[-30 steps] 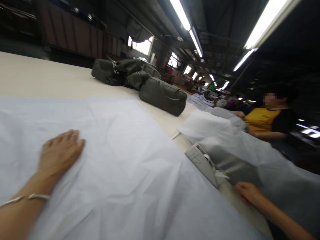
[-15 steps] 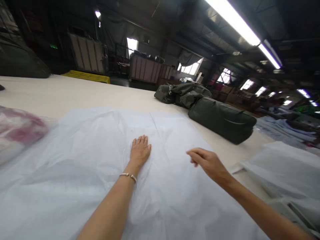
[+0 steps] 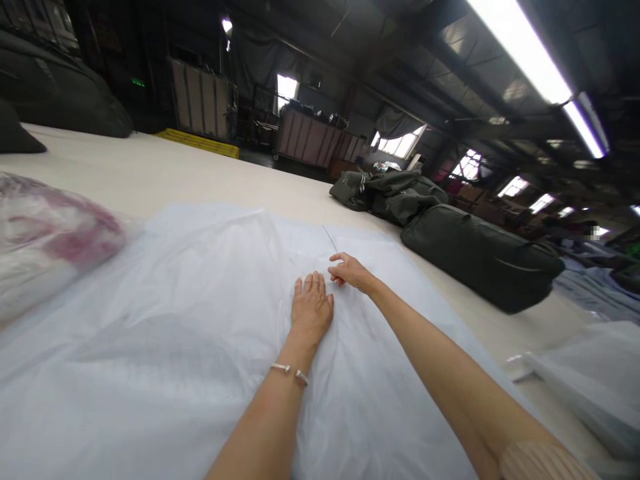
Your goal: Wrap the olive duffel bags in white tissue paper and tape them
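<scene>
A large translucent white plastic sheet (image 3: 200, 293) lies wrinkled over the table in front of me. My left hand (image 3: 313, 310) rests flat on it, fingers stretched out, a silver bangle at the wrist. Just beyond and to the right, my right hand (image 3: 350, 272) is closed in a pinch low over the sheet, near the left fingertips. What the pinch holds, if anything, I cannot make out. A thin dark line (image 3: 330, 238) runs along the sheet from the far side toward the right fingers.
Dark green bags (image 3: 483, 257) stand along the table's far right, and others (image 3: 65, 93) at the far left. A clear-wrapped red-and-white bundle (image 3: 65, 227) sits at left. Folded white plastic (image 3: 595, 373) lies at right on the pale table (image 3: 200, 167).
My right hand has moved left and farther away across the sheet, close to my left hand. My left hand stays flat on the sheet. The view has shifted slightly.
</scene>
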### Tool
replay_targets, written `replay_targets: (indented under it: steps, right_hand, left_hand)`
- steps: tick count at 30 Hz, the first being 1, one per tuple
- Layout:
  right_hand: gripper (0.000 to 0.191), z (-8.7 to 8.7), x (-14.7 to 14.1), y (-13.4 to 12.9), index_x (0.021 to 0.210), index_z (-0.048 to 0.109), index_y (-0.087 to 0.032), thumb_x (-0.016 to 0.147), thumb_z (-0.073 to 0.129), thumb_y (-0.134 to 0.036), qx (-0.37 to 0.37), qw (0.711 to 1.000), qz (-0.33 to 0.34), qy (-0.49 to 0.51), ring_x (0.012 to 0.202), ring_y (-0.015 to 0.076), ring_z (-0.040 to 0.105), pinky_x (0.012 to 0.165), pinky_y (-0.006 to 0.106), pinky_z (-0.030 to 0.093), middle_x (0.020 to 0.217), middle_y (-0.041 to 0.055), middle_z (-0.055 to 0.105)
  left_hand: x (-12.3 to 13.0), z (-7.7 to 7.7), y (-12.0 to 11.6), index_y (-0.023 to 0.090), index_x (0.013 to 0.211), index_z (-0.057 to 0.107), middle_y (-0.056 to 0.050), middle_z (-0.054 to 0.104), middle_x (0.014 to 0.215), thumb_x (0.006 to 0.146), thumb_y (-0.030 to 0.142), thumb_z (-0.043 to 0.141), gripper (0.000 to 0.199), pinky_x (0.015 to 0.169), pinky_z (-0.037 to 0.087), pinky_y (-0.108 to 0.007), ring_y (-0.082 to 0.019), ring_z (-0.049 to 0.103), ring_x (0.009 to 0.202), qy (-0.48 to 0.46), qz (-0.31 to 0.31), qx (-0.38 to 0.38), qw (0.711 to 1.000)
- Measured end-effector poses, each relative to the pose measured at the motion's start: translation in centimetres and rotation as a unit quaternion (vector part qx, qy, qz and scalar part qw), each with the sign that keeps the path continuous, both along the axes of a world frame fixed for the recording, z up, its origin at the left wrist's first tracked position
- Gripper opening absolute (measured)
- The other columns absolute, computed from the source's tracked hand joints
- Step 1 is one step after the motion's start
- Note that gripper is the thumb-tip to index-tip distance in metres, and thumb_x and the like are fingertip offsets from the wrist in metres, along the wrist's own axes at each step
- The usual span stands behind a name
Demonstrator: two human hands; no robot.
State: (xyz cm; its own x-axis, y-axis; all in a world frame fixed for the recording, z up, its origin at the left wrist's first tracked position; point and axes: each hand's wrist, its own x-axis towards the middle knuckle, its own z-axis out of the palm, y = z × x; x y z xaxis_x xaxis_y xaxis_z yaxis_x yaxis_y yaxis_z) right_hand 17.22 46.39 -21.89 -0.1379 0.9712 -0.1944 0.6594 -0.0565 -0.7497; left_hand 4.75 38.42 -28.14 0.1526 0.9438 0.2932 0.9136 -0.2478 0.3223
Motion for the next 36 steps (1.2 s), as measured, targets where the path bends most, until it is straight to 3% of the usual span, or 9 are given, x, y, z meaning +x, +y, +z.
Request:
replay_targets:
  steps: [7, 11, 16, 21, 26, 30, 36]
  right_hand:
    - [0.028, -1.4, 0.4, 2.3, 0.100, 0.054, -0.016, 0.078, 0.069, -0.021, -0.030, 0.993, -0.036, -0.113, 0.040, 0.0069, 0.047, 0.041, 0.017, 0.036, 0.050, -0.0073, 0.058]
    - [0.022, -1.4, 0.4, 3.2, 0.085, 0.059, -0.016, 0.074, 0.075, -0.026, -0.056, 0.984, -0.035, -0.167, 0.040, 0.0079, 0.050, 0.041, 0.018, 0.038, 0.050, -0.0040, 0.061]
    - [0.037, -1.2, 0.7, 3.1, 0.063, 0.060, -0.016, 0.067, 0.081, -0.046, -0.074, 0.972, -0.063, -0.213, 0.038, 0.0120, 0.050, 0.040, 0.024, 0.039, 0.044, 0.0009, 0.057]
    - [0.044, -0.9, 1.2, 2.7, 0.067, 0.059, -0.015, 0.069, 0.078, -0.055, -0.101, 0.972, -0.094, -0.188, 0.039, 0.0106, 0.051, 0.041, 0.022, 0.041, 0.045, -0.0001, 0.057]
    - [0.047, -0.3, 2.8, 2.8, 0.071, 0.058, -0.014, 0.082, 0.064, -0.059, -0.140, 0.973, -0.102, -0.151, 0.044, 0.0093, 0.056, 0.046, 0.020, 0.047, 0.052, 0.0010, 0.061]
    - [0.047, -0.8, 3.4, 3.1, 0.068, 0.057, -0.015, 0.070, 0.076, -0.059, -0.139, 0.969, -0.114, -0.173, 0.040, 0.0104, 0.052, 0.040, 0.021, 0.042, 0.048, 0.0003, 0.059]
    - [0.056, -1.7, 3.1, 3.7, 0.062, 0.058, -0.015, 0.063, 0.074, -0.069, -0.128, 0.967, -0.122, -0.182, 0.038, 0.0118, 0.049, 0.039, 0.024, 0.038, 0.041, 0.0025, 0.055]
  left_hand:
    - [-0.1, 0.0, 0.1, 0.010, 0.143, 0.042, -0.015, 0.042, 0.150, 0.095, 0.032, 0.034, 0.054, 0.117, 0.023, -0.051, -0.028, 0.036, 0.138, -0.007, -0.009, -0.002, 1.000]
    - [-0.2, 0.2, 0.1, 0.007, 0.143, 0.042, -0.016, 0.041, 0.150, 0.095, 0.032, 0.034, 0.054, 0.117, 0.022, -0.050, -0.028, 0.035, 0.139, -0.006, -0.010, -0.011, 1.000]
    - [-0.2, 0.4, 0.0, 0.009, 0.143, 0.041, -0.015, 0.040, 0.151, 0.095, 0.032, 0.034, 0.054, 0.117, 0.021, -0.049, -0.027, 0.034, 0.140, 0.002, -0.012, -0.017, 1.000]
    - [-0.3, 0.3, 0.0, 0.010, 0.142, 0.043, -0.015, 0.042, 0.150, 0.095, 0.032, 0.035, 0.053, 0.116, 0.023, -0.049, -0.027, 0.037, 0.138, 0.014, -0.010, 0.000, 1.000]
    - [-0.3, 0.2, 0.1, 0.012, 0.142, 0.043, -0.015, 0.043, 0.149, 0.094, 0.032, 0.036, 0.052, 0.116, 0.023, -0.049, -0.027, 0.037, 0.138, 0.012, -0.008, 0.001, 1.000]
    - [-0.2, 0.1, 0.1, 0.009, 0.142, 0.043, -0.016, 0.042, 0.150, 0.094, 0.032, 0.036, 0.054, 0.116, 0.022, -0.049, -0.028, 0.036, 0.138, 0.006, -0.011, -0.004, 1.000]
    - [-0.2, -0.2, 0.2, 0.013, 0.143, 0.041, -0.014, 0.043, 0.150, 0.094, 0.033, 0.035, 0.053, 0.116, 0.022, -0.049, -0.027, 0.035, 0.139, 0.005, -0.008, 0.005, 1.000]
